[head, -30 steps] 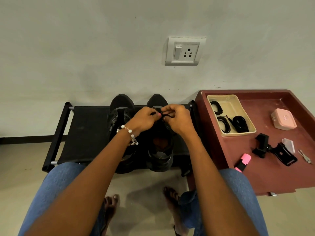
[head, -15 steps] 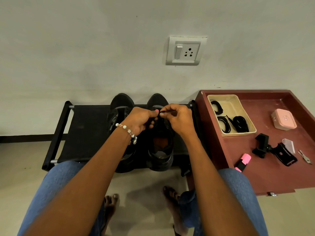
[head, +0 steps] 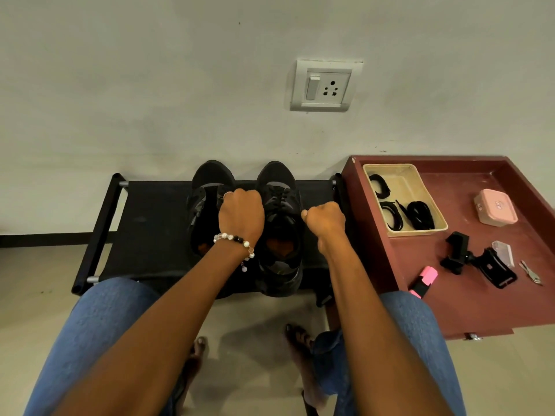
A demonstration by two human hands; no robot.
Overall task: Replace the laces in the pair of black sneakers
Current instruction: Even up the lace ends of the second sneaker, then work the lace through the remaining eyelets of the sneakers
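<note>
- black sneakers (head: 279, 217) stand side by side on the black rack (head: 156, 223), toes at its wall edge.
- left hand (head: 241, 216) and right hand (head: 326, 219) are fisted over them; a held lace can't be made out.

Both arms reach fwd from the lap, roughly parallel, forearms bare. Left hand (head: 241, 216) is fisted, knuckles up, back of hand toward the camera, fingers curled under & hidden; a ring shows on 1 finger, and a bead bracelet (head: 235, 241) sits at the wrist. Right hand (head: 326, 219) is apart from the left, also fisted, thumb side turned left, wrist slightly bent. Can't tell what either fist holds, if anything. Knees in blue jeans, bare feet below.
</note>
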